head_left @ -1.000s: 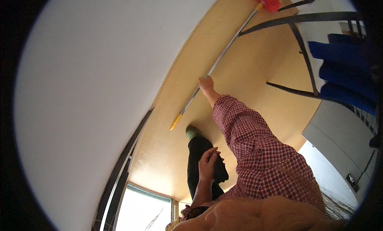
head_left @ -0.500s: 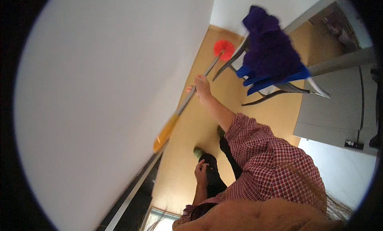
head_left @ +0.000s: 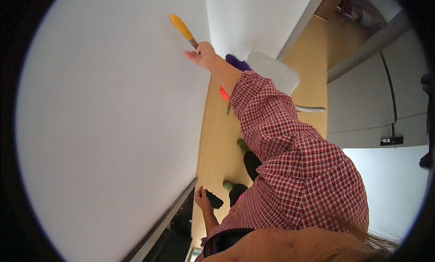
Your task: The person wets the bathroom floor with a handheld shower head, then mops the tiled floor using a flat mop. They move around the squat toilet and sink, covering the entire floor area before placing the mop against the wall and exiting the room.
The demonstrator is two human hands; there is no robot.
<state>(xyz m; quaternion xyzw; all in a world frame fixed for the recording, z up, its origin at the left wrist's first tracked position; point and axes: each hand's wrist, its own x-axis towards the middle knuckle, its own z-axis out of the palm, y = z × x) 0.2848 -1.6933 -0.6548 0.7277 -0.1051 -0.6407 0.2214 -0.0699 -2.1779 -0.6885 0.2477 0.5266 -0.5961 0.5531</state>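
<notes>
My right hand point(head_left: 205, 55) is raised beside the white wall and closed round a long-handled brush. Its yellow handle point(head_left: 181, 26) sticks up past my fingers, tilted to the left. Most of the pole is hidden behind my hand and forearm. Part of the round orange-red bristle head point(head_left: 224, 93) shows low down, beyond my sleeve. Lower left, my left hand point(head_left: 201, 199) is closed on a small black object point(head_left: 214, 200) whose kind I cannot make out.
A pale chair point(head_left: 274, 72) stands in the corner, with purple fluffy cloth point(head_left: 237, 62) beside it, partly behind my arm. Grey cabinets point(head_left: 362, 101) line the right. A dark piece with a light edge point(head_left: 165, 216) runs along the wall at lower left.
My right hand has risen up and left, and the brush's yellow handle now points upward instead of down. My left hand has shifted left, away from my leg, showing the black object.
</notes>
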